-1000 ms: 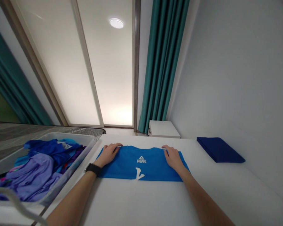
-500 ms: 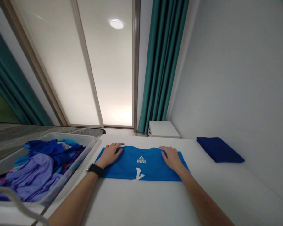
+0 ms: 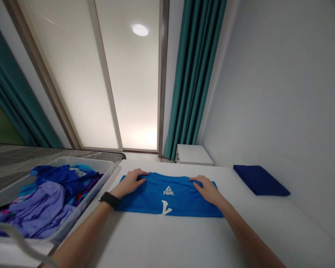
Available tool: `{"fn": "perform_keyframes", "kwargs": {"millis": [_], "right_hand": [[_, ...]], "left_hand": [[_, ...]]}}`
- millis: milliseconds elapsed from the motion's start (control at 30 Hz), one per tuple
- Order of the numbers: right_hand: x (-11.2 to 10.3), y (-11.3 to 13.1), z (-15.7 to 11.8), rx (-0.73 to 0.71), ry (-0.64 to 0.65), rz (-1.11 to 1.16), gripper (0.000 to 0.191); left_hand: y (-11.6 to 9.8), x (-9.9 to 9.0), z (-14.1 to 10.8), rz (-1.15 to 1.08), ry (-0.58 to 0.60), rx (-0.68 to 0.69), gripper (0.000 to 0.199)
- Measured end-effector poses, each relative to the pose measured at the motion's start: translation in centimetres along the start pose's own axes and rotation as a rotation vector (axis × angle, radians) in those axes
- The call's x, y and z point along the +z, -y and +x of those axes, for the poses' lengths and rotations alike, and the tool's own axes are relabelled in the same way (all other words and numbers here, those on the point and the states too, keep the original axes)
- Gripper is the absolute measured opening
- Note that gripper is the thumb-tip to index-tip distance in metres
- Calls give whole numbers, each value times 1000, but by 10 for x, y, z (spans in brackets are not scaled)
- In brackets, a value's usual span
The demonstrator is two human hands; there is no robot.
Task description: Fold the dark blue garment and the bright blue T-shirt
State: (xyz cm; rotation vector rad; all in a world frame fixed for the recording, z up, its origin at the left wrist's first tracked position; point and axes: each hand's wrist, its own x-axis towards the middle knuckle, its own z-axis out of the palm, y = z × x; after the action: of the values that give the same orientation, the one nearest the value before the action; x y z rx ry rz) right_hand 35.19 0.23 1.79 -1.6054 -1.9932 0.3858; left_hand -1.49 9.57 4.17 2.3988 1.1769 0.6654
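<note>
A blue T-shirt (image 3: 156, 201) with a white PEAK logo and part of a white figure lies folded into a wide strip on the white table (image 3: 162, 242). My left hand (image 3: 132, 182), with a black watch on its wrist, grips the strip's far edge near its left end, fingers over the edge and thumb on the cloth. Near the right end, my right hand (image 3: 208, 189) holds the same edge likewise. Small creases run in the fabric beside the right thumb. The fingertips of both hands are partly hidden behind the edge.
On the left stands a translucent plastic bin (image 3: 100, 186) heaped with blue, lilac and purple clothes. A folded navy garment (image 3: 261, 180) lies at the right, by the wall. Beyond the table is a low white cabinet (image 3: 194, 154). A pale cable (image 3: 19, 240) crosses the lower left corner.
The fingers of both hands have curled in at the shirt's far edge, and the cloth there is slightly creased. The shirt has barely shifted; the view has moved a little.
</note>
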Motion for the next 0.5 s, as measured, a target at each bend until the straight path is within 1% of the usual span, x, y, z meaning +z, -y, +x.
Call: {"fn": "perform_keyframes", "kwargs": {"millis": [100, 200, 367, 500], "right_hand": [[-7, 6, -7, -6, 16, 38, 33], [-12, 8, -13, 7, 25, 96, 33], [-8, 4, -18, 37, -28, 92, 26], [-3, 1, -22, 23, -78, 50, 18]], "left_hand": [[-5, -6, -9, 52, 1, 42, 30], [-8, -6, -17, 64, -21, 54, 27], [-10, 1, -26, 69, -55, 31, 25], [-15, 1, -31, 52, -92, 19, 24]]}}
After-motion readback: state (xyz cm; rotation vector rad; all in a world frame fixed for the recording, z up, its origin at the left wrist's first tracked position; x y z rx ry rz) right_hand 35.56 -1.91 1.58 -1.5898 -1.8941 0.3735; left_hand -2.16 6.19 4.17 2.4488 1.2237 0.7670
